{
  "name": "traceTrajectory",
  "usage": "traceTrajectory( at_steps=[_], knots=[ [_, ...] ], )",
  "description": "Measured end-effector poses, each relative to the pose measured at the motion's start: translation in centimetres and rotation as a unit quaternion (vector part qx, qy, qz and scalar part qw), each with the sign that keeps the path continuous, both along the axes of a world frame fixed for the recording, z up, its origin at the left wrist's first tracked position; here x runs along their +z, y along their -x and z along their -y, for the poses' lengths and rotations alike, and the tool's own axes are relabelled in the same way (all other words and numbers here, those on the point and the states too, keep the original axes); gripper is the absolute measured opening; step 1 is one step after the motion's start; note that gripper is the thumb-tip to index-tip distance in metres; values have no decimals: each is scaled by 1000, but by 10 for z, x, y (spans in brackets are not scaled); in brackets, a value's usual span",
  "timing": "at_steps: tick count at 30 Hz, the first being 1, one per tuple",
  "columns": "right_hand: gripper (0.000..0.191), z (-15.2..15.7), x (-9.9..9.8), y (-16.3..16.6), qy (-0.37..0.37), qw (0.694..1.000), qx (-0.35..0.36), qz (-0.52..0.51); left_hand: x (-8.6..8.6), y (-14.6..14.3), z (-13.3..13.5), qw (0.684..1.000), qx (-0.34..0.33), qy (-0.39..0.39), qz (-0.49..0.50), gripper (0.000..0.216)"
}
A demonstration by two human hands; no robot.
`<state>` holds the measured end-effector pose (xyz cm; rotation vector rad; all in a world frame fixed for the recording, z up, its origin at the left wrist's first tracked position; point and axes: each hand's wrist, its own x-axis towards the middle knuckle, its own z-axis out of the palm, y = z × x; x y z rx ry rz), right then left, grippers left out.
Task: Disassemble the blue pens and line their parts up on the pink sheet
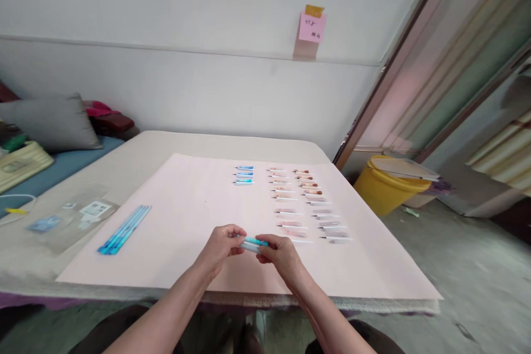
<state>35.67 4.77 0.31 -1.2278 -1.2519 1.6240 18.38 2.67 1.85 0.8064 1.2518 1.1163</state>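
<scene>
Near the table's front edge, both hands hold a blue and white pen [252, 242] between their fingertips. A bluish piece and a whitish piece lie side by side there; whether they are joined, I cannot tell. My left hand [226, 244] pinches the left end, and my right hand [279, 251] pinches the right end. Ahead of the hands lie several blue pens [244, 175] in a short column, each with a thin white part beside a blue part. At the left rests a bundle of long blue pens [125, 230], side by side on the pink sheet.
The pink sheet [186, 199] covers much of the table. On its right side lie columns of pinkish [286, 211], brown-ended [309, 185] and greyish pens [334, 227]. A clear plastic bag [70, 227] lies left of the sheet. A yellow bin [381, 188] stands right of the table.
</scene>
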Motion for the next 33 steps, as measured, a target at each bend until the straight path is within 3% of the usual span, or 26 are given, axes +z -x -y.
traceTrajectory(
  at_steps=[6,12,15,17,19,22,24,27,33],
  knots=[
    [25,-2,0,1,-26,997,-39,-62,-5,-3,-2,999,46,-8,16,20],
    [31,-5,-8,1,-26,998,-38,-43,-7,-1,-4,998,58,-10,17,22],
    [26,-7,-10,-1,-44,998,-40,19,-9,3,-6,997,76,-10,25,22],
    [22,-7,-10,-3,-99,988,-24,114,-10,6,-9,995,96,-6,30,19],
    [22,-4,-9,-3,-184,951,0,249,-13,9,-13,993,116,2,34,16],
    [25,5,-12,2,-302,842,43,446,-22,17,-23,989,141,9,41,13],
    [26,12,-18,7,-343,784,79,511,-30,23,-34,987,154,5,46,13],
    [34,17,-32,13,-354,755,124,538,-40,32,-62,985,166,-19,42,14],
    [44,9,-53,20,-326,747,147,560,-50,35,-135,983,179,-41,13,10]
  ],
)
